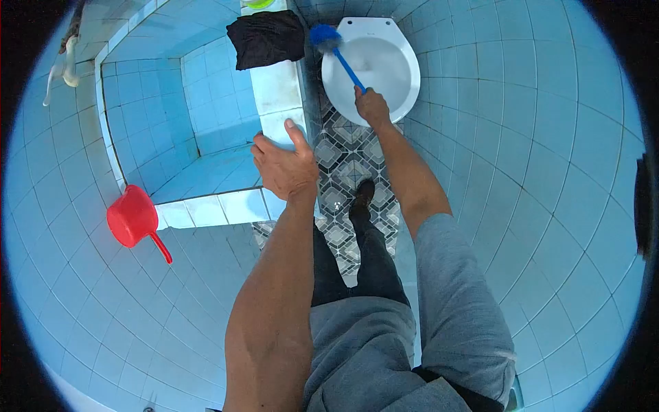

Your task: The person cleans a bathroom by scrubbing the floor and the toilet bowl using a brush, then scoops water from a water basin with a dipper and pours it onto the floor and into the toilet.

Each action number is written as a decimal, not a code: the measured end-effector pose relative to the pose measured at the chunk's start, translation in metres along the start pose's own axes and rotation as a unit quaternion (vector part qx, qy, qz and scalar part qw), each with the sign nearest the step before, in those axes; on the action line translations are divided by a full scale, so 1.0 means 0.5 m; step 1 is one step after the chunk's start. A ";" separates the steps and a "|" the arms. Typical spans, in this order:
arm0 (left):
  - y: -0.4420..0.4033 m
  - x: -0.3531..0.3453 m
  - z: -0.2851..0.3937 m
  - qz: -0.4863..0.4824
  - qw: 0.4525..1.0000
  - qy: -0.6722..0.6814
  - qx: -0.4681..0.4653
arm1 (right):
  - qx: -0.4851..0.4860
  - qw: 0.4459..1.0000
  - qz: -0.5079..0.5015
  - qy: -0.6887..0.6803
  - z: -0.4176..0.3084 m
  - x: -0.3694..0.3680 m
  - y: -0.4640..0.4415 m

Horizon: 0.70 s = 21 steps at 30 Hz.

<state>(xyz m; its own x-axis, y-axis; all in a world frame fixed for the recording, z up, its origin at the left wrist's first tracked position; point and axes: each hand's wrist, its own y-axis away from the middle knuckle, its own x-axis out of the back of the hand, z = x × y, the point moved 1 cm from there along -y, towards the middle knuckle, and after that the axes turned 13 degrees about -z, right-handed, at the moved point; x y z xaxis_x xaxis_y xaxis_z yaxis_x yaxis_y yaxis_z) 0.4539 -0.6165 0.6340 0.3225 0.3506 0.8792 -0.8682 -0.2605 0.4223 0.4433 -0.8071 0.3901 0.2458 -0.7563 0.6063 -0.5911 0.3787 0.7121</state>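
My right hand is closed round the handle of a blue toilet brush, whose bristle head lies over the left rim of the white toilet bowl. The bowl stands just beyond that hand. My left hand rests on the white tiled ledge of the basin, its thumb and fingers apart, holding nothing. A black cloth lies on the same ledge, farther up from my left hand.
A red dipper sits at the near left corner of the blue tiled basin. Patterned floor tiles run between basin and right wall. A yellow-green item shows at the top edge. A dark object is at the far right.
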 end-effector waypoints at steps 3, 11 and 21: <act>-0.001 -0.003 0.000 0.000 1.000 0.001 0.002 | -0.017 0.999 0.036 -0.002 0.047 0.034 -0.045; 0.001 -0.003 -0.002 0.005 1.000 -0.007 -0.004 | -0.117 0.977 0.009 -0.178 0.136 0.026 -0.106; -0.003 -0.016 -0.008 0.041 0.999 -0.006 -0.025 | -0.008 1.000 0.027 -0.005 0.061 0.038 -0.047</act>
<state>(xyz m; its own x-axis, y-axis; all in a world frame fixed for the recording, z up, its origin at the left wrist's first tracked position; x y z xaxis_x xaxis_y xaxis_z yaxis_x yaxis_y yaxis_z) 0.4514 -0.6152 0.6255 0.2538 0.3187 0.9132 -0.9098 -0.2418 0.3373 0.4386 -0.8469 0.3741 0.2052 -0.7401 0.6405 -0.5906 0.4282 0.6840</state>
